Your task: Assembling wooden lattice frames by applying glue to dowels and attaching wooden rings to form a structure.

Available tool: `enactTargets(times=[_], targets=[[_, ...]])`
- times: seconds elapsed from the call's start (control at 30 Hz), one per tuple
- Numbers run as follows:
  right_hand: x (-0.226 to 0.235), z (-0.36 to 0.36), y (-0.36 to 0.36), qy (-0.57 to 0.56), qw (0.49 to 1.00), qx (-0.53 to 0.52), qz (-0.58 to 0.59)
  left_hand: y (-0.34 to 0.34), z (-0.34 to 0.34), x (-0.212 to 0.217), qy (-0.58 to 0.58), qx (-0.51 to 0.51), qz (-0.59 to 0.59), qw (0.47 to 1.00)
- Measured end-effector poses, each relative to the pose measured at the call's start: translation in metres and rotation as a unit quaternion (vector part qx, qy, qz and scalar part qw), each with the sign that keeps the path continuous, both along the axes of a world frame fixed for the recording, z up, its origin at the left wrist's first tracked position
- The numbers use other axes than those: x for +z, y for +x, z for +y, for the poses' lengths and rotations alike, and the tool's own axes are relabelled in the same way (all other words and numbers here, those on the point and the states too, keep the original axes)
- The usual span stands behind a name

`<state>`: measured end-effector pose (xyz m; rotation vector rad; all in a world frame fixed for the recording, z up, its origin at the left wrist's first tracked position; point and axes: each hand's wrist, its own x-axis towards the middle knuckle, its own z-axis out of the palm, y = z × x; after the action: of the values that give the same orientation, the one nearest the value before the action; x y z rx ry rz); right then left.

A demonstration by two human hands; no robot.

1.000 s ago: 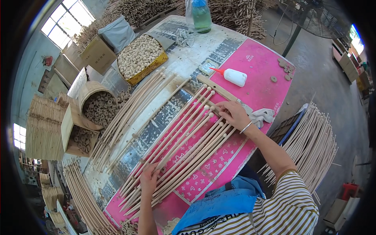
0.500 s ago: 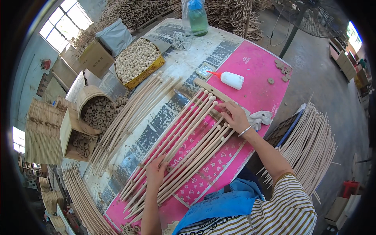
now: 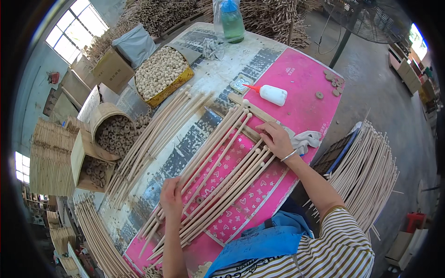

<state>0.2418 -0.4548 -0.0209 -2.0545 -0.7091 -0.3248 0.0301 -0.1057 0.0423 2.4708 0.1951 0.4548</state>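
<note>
1. Since a moment ago, I see the left hand (image 3: 171, 197) has slid a bit up the sticks, and the right hand (image 3: 277, 139) has stayed by their far ends.
2. I see the left hand lying flat with its fingers spread on the near part of the wooden sticks (image 3: 218, 171). It presses them down and does not wrap around any.
3. I see the right hand with bent fingers touching the round tips of the sticks. I cannot tell if it pinches one.
4. I see the sticks lying side by side, slanted across the pink mat (image 3: 296, 88), in front of the person.
5. I see bare pink room past the right hand, up to the glue bottle (image 3: 271, 94).
6. I see a grey rag (image 3: 308, 138) just beside the right wrist, near the table edge.
7. I see another bunch of sticks (image 3: 153, 139) lying apart to the left, on the grey table top (image 3: 250, 60).
8. I see a yellow box of round wooden beads (image 3: 160, 74) farther back, and a green bottle (image 3: 232, 21) at the far edge.
9. I see wooden bins of rings (image 3: 111, 136) on the left side.
10. I see more sticks (image 3: 371, 171) leaning off to the right, over the concrete floor (image 3: 371, 92).
</note>
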Motion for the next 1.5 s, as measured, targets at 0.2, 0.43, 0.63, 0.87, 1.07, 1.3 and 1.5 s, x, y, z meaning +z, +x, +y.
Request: enactTargets(times=[0.2, 0.43, 0.63, 0.87, 1.07, 1.3, 1.5], targets=[[-0.001, -0.002, 0.000, -0.013, 1.000, -0.004, 0.004, 0.035, 0.050, -0.014, 0.008, -0.003, 0.000, 1.000], [-0.002, 0.002, 0.000, -0.009, 1.000, 0.001, -0.013, 0.060, 0.059, -0.056, -0.075, -0.040, 0.048, 0.995], [-0.002, 0.000, -0.001, -0.013, 1.000, -0.002, -0.008, 0.057, 0.060, -0.051, -0.121, -0.014, 0.084, 0.989], [-0.003, 0.000, 0.001, -0.005, 1.000, 0.002, -0.013, 0.053, 0.071, -0.057, 0.127, 0.012, 0.110, 0.986], [0.007, -0.009, -0.002, 0.101, 0.985, -0.024, 0.140, 0.060, 0.052, -0.052, 0.183, -0.044, 0.113, 0.976], [0.017, -0.016, 0.011, -0.160, 0.979, 0.093, -0.087, 0.014, -0.014, -0.021, 0.095, -0.102, -0.004, 0.990], [-0.002, 0.002, 0.049, -0.220, 0.967, 0.052, -0.115, -0.031, -0.039, -0.011, 0.106, -0.066, 0.083, 0.989]])
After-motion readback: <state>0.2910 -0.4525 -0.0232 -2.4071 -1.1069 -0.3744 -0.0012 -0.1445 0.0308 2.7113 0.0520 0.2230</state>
